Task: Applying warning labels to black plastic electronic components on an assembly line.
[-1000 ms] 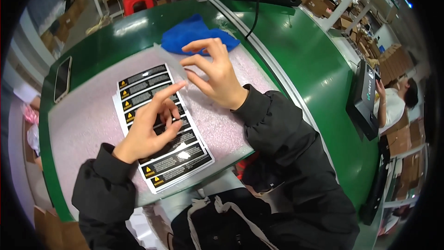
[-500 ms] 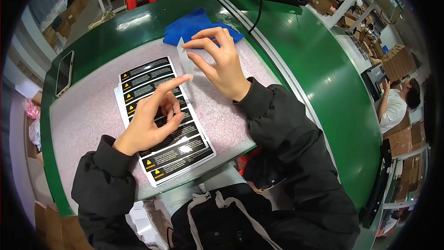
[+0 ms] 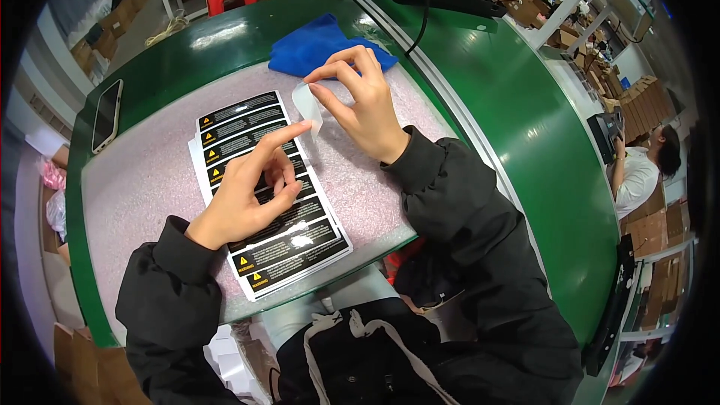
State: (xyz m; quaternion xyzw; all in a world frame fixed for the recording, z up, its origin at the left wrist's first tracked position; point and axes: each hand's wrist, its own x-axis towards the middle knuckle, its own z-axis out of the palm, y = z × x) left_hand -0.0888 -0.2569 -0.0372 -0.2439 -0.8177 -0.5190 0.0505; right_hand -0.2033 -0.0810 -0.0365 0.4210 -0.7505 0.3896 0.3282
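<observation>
Between thumb and fingertips, my right hand pinches the top of a thin white strip that bends slightly and hangs down. The index finger of my left hand reaches out to the strip's lower end and appears to touch it. That hand's thumb stands apart, its other fingers are curled, and nothing shows in its grasp. Beneath my left hand lies a small stack of label sheets with black warning labels and yellow triangles. My left hand covers the sheets' middle.
Pale pinkish foam matting covers the green table. A blue cloth lies beyond my hands. On the left edge rests a phone. A black cable hangs at the back. At the far right is a person.
My right fingertips have shifted slightly right and down, and the white strip now curves more between my hands. My left hand stays nearly in place. The sheets have not moved on the mat.
</observation>
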